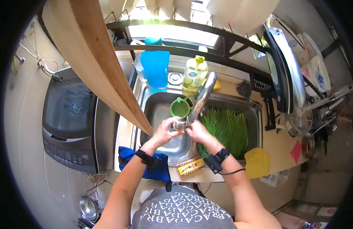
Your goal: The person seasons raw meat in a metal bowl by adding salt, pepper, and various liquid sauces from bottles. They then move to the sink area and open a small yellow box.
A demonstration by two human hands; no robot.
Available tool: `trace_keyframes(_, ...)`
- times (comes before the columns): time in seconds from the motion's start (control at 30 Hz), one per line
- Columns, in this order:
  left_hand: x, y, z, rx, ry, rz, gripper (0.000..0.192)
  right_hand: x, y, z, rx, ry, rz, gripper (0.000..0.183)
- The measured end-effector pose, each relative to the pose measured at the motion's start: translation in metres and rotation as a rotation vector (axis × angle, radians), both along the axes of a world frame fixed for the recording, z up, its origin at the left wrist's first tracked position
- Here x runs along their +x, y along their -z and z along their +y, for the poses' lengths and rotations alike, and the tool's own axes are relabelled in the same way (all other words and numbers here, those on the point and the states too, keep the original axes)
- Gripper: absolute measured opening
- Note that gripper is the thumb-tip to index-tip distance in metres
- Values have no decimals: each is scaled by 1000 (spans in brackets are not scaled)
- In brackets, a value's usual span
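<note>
My left hand (166, 133) is curled around the metal spout head of the chrome faucet (203, 94), over the left basin of a stainless steel double sink (153, 104). My right hand (198, 131) touches the faucet's end from the right, its fingertips pinched near the joint; whether they hold a small part is hidden. Below the spout, a green plastic cup or strainer (180, 108) sits in the left basin. Long green leafy stalks (226, 130) fill much of the right basin.
Along the front edge lie a blue cloth (162, 167), a small yellow box (190, 166) and a yellow cloth (258, 163). Behind the sink stand a blue pitcher (155, 68) and a soap bottle (195, 74). A wooden board (107, 71) slants in from the upper left.
</note>
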State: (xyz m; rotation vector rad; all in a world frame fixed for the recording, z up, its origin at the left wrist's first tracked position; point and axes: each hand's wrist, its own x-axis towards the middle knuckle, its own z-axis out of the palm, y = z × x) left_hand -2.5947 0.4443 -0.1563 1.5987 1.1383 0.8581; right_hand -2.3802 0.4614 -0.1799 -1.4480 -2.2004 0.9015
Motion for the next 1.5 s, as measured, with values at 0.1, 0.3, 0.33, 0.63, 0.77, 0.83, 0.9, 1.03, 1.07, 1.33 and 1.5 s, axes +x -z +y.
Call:
trace_keyframes(0.1,-2,-11,3,36,16,92,63,6,-65,22,-86,164,1,20)
trace_keyframes(0.3,6,-17,4,-20,69,-19,66,12,-49,33,39,116,96,35)
trace_keyframes(0.33,2,-18,-1,-31,33,-24,67,3,-62,24,62,81,97,35)
trace_keyframes(0.63,-2,-9,-18,-59,47,156,89,78,-41,-75,83,318,86,31)
trace_keyframes(0.77,-32,6,-33,-31,-24,309,76,183,-55,-143,201,779,-295,46)
trace_keyframes(0.83,-48,7,-46,-103,26,307,65,218,-70,-184,-110,995,-388,73)
trace_keyframes(0.9,-42,-16,-60,-174,76,296,55,252,-41,-231,-276,1084,-566,73)
trace_keyframes(1.03,5,-77,-105,-304,189,235,42,299,7,-273,-171,1044,-311,49)
trace_keyframes(1.07,27,-85,-110,-332,252,194,40,326,27,-288,-220,1062,-219,45)
trace_keyframes(1.33,223,-84,-170,-419,426,-153,40,327,-115,-260,-720,578,1359,29)
trace_keyframes(1.5,306,-49,-193,-367,445,-568,29,271,-145,-235,-938,-124,1506,22)
